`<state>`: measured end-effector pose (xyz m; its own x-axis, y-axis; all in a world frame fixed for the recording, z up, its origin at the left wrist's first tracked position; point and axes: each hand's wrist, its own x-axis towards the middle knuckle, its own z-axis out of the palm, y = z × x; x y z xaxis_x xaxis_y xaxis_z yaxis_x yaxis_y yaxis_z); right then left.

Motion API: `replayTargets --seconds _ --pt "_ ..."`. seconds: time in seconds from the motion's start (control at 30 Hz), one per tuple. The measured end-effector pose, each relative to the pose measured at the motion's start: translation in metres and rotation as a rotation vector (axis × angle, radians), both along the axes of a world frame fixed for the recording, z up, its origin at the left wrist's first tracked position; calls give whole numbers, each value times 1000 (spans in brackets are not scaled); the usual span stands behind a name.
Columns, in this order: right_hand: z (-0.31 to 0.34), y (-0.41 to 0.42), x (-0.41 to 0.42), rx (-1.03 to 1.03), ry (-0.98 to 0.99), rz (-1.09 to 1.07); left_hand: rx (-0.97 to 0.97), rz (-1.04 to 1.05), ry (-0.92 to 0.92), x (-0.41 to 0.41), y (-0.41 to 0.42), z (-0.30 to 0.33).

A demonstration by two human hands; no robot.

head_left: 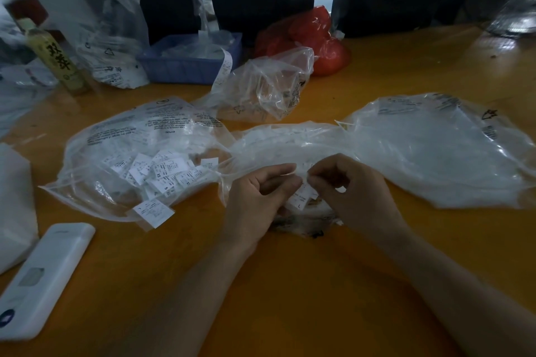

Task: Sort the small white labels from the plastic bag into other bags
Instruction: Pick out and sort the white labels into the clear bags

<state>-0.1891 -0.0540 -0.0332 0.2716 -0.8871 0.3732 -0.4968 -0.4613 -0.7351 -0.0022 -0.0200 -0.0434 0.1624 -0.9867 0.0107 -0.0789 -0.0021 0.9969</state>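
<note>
My left hand [258, 197] and my right hand [351, 191] meet at the middle of the orange table [290, 284]. Both pinch small white labels [301, 197] over the mouth of a clear plastic bag [290, 145]. To the left lies another clear bag [121, 136] with several white labels [162, 171] inside. One loose label [153, 211] lies at its opening. A large clear bag [435, 148] lies to the right.
A white device [43, 278] lies at front left. At the back stand a bottle [55, 61], a blue basket [188, 61], a crumpled clear bag [266, 87], a red bag [316, 38] and more plastic bags [113, 38].
</note>
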Motion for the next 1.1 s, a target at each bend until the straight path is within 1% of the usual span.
replayTargets --seconds 0.07,0.2,0.23,0.3,0.33,0.37,0.4,0.5,0.53,0.6,0.67,0.77,0.83,0.9,1.0,1.1 --pt "3 -1 -2 1 -65 -41 -70 2 -49 1 0 -1" --pt "7 -1 -4 4 -84 -30 -256 82 -248 9 -1 5" --pt "8 -1 -5 -20 -89 -36 -342 136 -340 16 -2 10" --pt "13 -1 -8 -114 -121 -84 -525 311 -631 38 -6 21" --pt "16 -2 -10 -173 -137 -122 -568 413 -777 52 -7 25" --pt "20 -3 -14 -232 -144 -162 -546 508 -894 67 -7 28" --pt "24 -5 -18 -282 -139 -200 -465 579 -978 82 -8 30" --pt "37 -15 -38 -349 -92 -330 -112 648 -1108 113 -8 27" --pt "39 -20 -47 -341 -39 -390 -42 649 -1129 118 -9 25" --pt "39 -31 -67 -249 177 -504 23 648 -1176 125 -11 22" --pt "35 -39 -81 -125 395 -568 122 646 -1263 125 -12 19" --pt "25 -48 -94 -6 611 -634 269 629 -1331 118 -14 17" --pt "22 -51 -98 118 704 -610 255 619 -1349 111 -15 17" --pt "19 -53 -101 186 746 -578 209 617 -1365 104 -14 17" --pt "16 -52 -99 152 757 -596 165 614 -1364 91 -13 16" --pt "19 -51 -93 71 686 -640 82 630 -1358 82 -12 14"
